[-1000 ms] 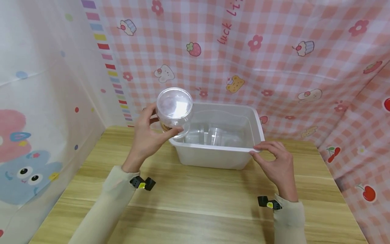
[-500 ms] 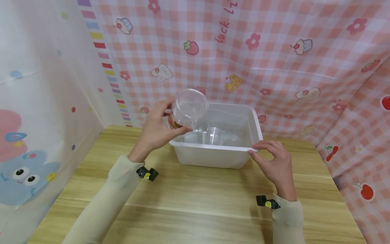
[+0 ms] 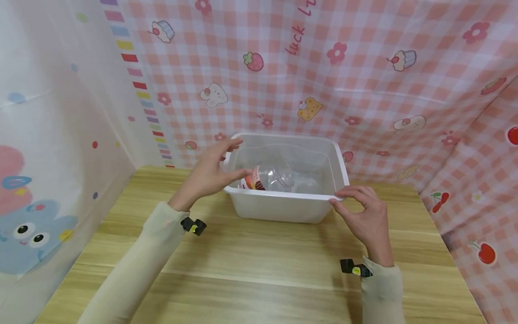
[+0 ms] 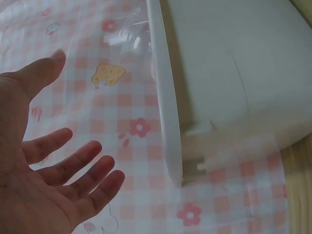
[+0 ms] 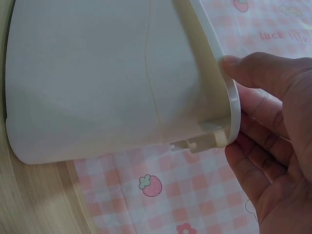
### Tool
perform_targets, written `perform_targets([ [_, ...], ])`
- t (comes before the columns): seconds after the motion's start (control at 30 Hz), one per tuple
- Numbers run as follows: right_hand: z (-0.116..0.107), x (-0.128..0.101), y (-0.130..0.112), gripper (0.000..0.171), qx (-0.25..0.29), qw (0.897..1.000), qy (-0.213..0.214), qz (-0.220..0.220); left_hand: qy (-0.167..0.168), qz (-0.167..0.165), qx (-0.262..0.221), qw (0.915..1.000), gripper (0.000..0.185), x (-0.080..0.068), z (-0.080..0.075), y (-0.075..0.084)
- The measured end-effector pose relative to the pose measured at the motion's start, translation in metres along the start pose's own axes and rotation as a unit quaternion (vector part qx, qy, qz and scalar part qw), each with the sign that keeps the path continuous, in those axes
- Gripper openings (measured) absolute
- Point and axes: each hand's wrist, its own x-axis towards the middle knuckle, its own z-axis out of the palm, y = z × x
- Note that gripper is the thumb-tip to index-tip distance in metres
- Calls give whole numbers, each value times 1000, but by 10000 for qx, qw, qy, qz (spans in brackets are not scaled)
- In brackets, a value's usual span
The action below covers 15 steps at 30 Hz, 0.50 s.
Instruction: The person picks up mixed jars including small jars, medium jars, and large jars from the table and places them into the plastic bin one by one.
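Observation:
A clear plastic jar [image 3: 277, 177] with an orange-red label lies on its side inside the white plastic bin [image 3: 279, 208]. Over the bin's left rim is my left hand [image 3: 214, 173], fingers spread and holding nothing, the thumb overlapping the jar's label end in the head view. In the left wrist view the same hand [image 4: 29, 190] shows an empty palm beside the bin's rim, with a clear shiny patch of plastic above. My right hand [image 3: 368, 216] pinches the bin's front right corner; the right wrist view shows its thumb on the rim [image 5: 233, 105] and the fingers beneath.
Another clear container [image 3: 305, 182] lies on the bin floor, right of the jar. The bin stands on a wood-grain table [image 3: 259, 270]. Close behind it hangs a pink checked cloth [image 3: 283, 85], and a white printed cloth [image 3: 48, 135] hangs at the left.
My left hand has lowered the jar from above the bin's left side into it and let go, its fingers now spread. The right hand keeps its hold on the corner.

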Motion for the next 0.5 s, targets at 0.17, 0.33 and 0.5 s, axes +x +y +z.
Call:
perform_targets([
  [0.17,-2,0,1,19,-12,10000,-3,85,420,8,-292,9987,65,-6,-2,-7],
  [0.33,-2,-1,2,18,63,9998,-19,165,795,-144,-541,9953,62,-19,-1,-18],
  [0.5,0,-2,5,12,350,9994,-53,48,1098,-439,-380,9923,66,-40,0,-35],
])
